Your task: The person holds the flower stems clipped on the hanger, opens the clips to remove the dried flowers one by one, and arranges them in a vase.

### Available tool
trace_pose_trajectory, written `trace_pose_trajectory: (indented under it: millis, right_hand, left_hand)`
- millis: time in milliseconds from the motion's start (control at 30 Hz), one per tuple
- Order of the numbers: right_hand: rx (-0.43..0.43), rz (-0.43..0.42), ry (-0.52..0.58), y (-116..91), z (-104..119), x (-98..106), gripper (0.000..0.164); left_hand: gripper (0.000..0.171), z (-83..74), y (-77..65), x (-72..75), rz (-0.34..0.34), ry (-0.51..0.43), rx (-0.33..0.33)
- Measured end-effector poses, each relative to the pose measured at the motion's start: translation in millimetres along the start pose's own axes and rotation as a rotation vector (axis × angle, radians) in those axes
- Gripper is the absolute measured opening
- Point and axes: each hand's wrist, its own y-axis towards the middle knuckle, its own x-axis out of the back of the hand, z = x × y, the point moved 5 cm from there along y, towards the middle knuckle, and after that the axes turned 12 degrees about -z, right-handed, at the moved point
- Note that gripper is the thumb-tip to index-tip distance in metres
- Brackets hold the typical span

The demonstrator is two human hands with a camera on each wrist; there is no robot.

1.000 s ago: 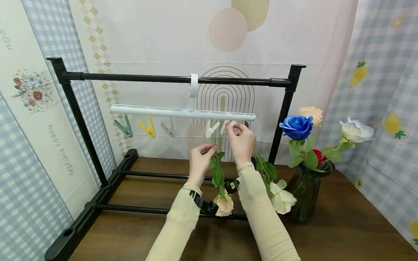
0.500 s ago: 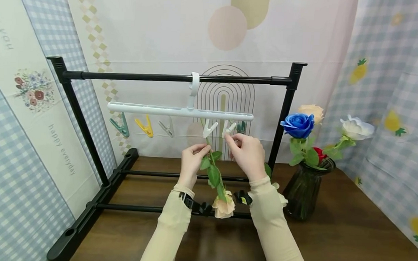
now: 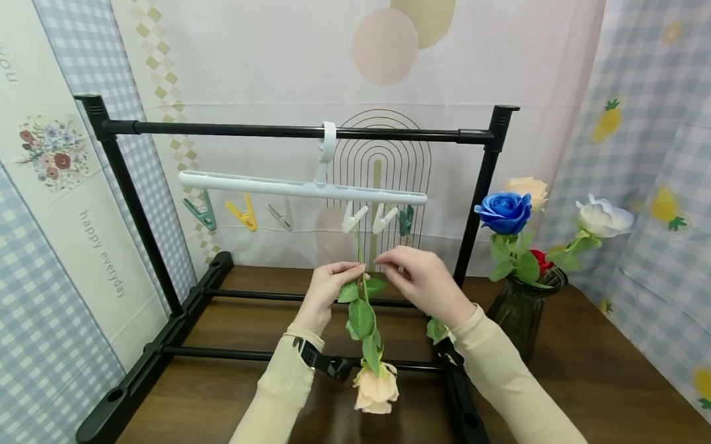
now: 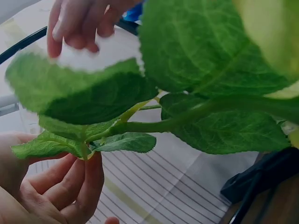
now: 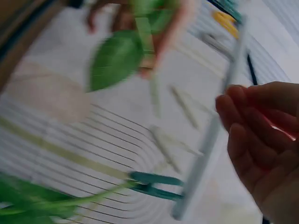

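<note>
A peach rose [image 3: 376,390] hangs head down, its leafy stem pinched by my left hand [image 3: 324,288] between thumb and fingers. The stem's upper end rises towards a white clothespin [image 3: 354,217] under the white hanger [image 3: 297,188]; whether the pin grips it I cannot tell. To the right of the stem is my right hand [image 3: 427,278], fingers loosely bent and holding nothing, below a second white clothespin [image 3: 385,218]. In the right wrist view a dark green clothespin [image 5: 154,184] grips another green stem [image 5: 100,197]. Leaves [image 4: 74,93] cover part of the left wrist view.
A black rack [image 3: 216,129] carries the hanger. Green [image 3: 201,210], yellow [image 3: 242,212] and grey [image 3: 281,214] clothespins hang on its left half. At right stands a dark glass vase [image 3: 516,322] with blue, peach, white and red roses. The wooden table [image 3: 252,403] lies below.
My right hand has let go of the right white clothespin and come down beside the stem. My left hand keeps its pinch and has moved slightly lower; the rose head hangs lower.
</note>
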Motion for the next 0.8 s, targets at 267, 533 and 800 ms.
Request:
trace_pose_trajectory:
  millis: [267,533,800]
  right_hand:
    - [0.450,-0.009,-0.139,-39.4,8.3,-19.3,0.020]
    - [0.724,0.011,-0.208,-54.1,8.7,-16.0,0.036]
    - [0.912,-0.014,-0.304,-69.5,12.8,-10.3,0.043]
  left_hand:
    - [0.026,6.9,-9.8,-4.6,0.098,0.051,0.018]
    - [0.027,6.0,-22.9,-11.4,0.279,0.114,0.015]
    - [0.028,9.9,-28.2,-15.0,0.385,0.177,0.037]
